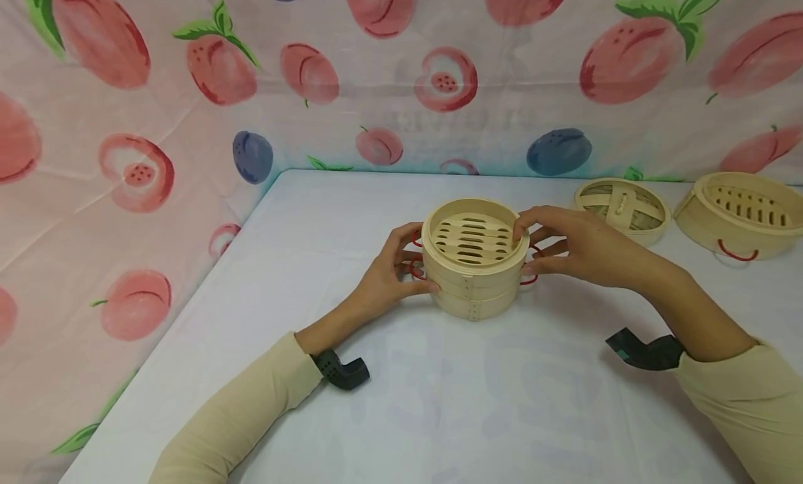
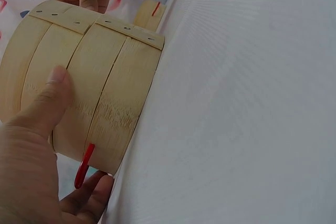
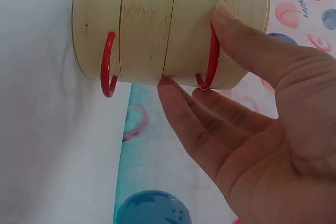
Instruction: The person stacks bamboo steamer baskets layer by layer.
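A stack of two round bamboo steamer baskets (image 1: 473, 289) stands upright on the white table, with a slotted base (image 1: 470, 238) visible inside the top one. My left hand (image 1: 385, 271) grips the stack's left side; in the left wrist view its thumb (image 2: 55, 93) presses the wall and its other fingers reach behind. From the right, my right hand (image 1: 583, 250) holds the upper basket, a finger hooked over the rim and the thumb on the outer wall. Red handles (image 3: 106, 66) stick out on both sides, one above the other.
At the back right lies a round woven bamboo lid (image 1: 649, 215). Beside it, at the right edge, sits a larger bamboo basket (image 1: 721, 226) with a red handle. A peach-patterned cloth (image 1: 389, 107) hangs behind and left of the white tabletop (image 1: 489, 400).
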The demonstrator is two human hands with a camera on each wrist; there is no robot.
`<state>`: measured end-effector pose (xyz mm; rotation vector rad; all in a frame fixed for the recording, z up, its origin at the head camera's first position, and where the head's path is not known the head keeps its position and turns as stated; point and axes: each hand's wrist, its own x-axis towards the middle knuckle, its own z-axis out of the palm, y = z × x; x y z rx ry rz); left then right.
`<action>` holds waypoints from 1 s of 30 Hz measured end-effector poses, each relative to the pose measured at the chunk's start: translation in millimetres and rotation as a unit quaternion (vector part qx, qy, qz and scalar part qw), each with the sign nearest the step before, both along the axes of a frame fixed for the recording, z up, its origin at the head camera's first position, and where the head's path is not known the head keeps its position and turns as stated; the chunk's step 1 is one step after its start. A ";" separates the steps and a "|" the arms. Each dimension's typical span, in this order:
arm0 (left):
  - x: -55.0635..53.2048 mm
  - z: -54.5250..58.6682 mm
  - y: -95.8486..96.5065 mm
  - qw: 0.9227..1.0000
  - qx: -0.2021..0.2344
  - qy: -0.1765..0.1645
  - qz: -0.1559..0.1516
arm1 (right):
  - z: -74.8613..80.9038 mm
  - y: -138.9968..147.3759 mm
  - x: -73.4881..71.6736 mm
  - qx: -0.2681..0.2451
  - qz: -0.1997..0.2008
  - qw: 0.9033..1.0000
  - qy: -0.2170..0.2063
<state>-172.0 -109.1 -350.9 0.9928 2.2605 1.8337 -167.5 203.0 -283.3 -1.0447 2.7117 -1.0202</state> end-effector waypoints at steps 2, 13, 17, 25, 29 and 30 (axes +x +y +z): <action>-3.8 -5.9 -0.7 1.000 0.002 0.005 0.003 | 0.0 -0.1 0.0 0.003 -0.001 1.000 -0.001; -9.8 -15.7 -3.5 0.999 -0.022 0.004 0.035 | 1.1 0.8 -0.2 0.003 -0.001 1.000 -0.009; -2.9 -5.8 -2.0 0.999 -0.028 0.002 0.039 | -0.4 2.5 -1.7 0.001 0.004 1.000 -0.009; 5.2 8.6 0.2 0.999 -0.030 0.024 0.036 | -1.2 4.8 -3.4 0.005 0.003 1.000 -0.021; -6.2 -8.9 -2.0 0.998 -0.029 0.039 0.040 | -1.1 5.2 -3.7 0.007 0.005 1.000 -0.017; -8.7 -12.8 -2.6 0.998 -0.030 0.040 0.042 | -1.2 5.3 -3.9 0.007 0.006 1.000 -0.015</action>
